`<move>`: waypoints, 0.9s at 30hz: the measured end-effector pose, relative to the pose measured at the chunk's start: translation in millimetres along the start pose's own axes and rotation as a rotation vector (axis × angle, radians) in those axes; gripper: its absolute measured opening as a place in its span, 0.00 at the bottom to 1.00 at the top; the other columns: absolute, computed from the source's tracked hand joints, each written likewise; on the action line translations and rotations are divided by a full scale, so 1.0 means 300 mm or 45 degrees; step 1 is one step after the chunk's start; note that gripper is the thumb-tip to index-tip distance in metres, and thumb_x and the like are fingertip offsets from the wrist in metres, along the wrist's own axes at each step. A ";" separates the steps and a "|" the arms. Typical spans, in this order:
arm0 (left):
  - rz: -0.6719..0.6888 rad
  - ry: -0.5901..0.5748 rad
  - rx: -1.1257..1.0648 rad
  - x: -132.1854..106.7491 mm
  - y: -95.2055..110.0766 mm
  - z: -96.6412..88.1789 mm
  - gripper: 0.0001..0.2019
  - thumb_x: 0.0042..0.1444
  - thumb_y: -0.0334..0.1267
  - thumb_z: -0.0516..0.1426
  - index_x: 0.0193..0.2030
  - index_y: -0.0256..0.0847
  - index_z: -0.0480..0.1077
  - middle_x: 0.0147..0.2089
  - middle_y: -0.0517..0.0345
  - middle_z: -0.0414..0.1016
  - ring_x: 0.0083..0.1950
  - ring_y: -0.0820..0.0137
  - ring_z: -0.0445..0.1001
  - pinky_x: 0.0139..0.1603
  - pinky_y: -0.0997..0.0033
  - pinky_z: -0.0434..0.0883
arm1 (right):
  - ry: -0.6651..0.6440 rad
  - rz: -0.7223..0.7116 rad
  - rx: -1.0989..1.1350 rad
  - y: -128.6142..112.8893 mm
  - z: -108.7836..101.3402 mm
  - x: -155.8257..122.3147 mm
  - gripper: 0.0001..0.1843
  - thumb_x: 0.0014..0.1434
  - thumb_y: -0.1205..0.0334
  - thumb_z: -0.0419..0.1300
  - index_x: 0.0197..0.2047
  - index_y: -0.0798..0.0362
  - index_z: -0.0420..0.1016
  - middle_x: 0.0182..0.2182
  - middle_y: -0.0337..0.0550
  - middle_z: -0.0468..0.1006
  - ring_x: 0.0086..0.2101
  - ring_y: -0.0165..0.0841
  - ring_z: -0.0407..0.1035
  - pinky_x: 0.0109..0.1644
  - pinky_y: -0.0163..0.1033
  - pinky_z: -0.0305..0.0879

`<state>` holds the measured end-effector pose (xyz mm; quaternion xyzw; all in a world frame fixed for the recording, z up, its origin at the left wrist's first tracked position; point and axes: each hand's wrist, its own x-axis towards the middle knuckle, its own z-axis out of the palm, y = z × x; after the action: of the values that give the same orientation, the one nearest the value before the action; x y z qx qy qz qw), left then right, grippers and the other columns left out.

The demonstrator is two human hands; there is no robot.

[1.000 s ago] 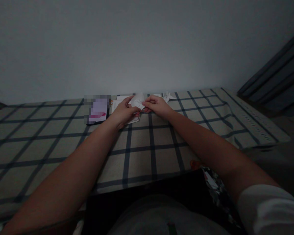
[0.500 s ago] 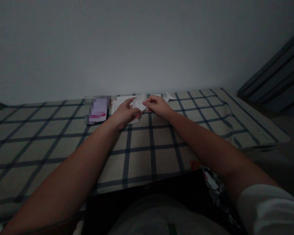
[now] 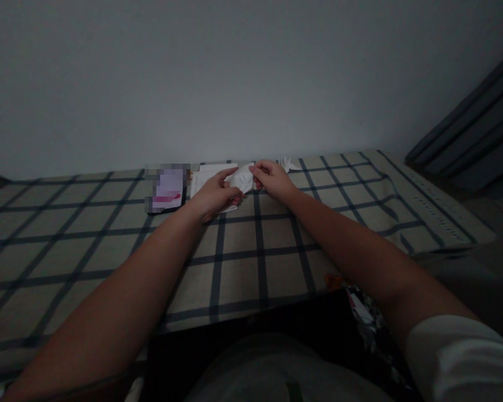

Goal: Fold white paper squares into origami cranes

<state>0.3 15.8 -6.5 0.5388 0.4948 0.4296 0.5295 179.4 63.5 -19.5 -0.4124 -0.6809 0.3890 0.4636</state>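
A piece of folded white paper (image 3: 242, 178) is held up between my hands, just above the checked cloth. My left hand (image 3: 217, 194) grips its left side, thumb in front and index finger stretched along the top. At the paper's right edge, my right hand (image 3: 272, 177) pinches it between thumb and fingertips. Behind my right hand stands a white folded paper crane (image 3: 288, 163). White sheets or a booklet (image 3: 201, 181) lie under and behind my left hand, which partly hides them.
A phone or tablet (image 3: 167, 190) with a lit, blurred-out screen lies left of my left hand. The checked tablecloth (image 3: 238, 268) covers the table up to the grey wall (image 3: 251, 78). A dark curtain (image 3: 478, 111) hangs at the far right.
My right hand has shifted slightly right and up along the paper's edge. The paper now leans more to the right and looks rounder. My left hand stays nearly in place.
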 end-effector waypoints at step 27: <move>0.348 0.522 -0.077 0.046 -0.017 -0.036 0.17 0.41 0.46 0.70 0.35 0.38 0.77 0.32 0.59 0.76 0.31 0.74 0.70 0.32 0.74 0.67 | -0.180 0.028 0.215 -0.024 -0.018 -0.012 0.17 0.67 0.58 0.57 0.26 0.53 0.67 0.20 0.35 0.70 0.20 0.23 0.63 0.24 0.29 0.61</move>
<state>-8.7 30.8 -11.7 0.4862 0.5014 0.6121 0.3709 183.9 58.5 -12.5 -0.3508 -0.6720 0.4784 0.4432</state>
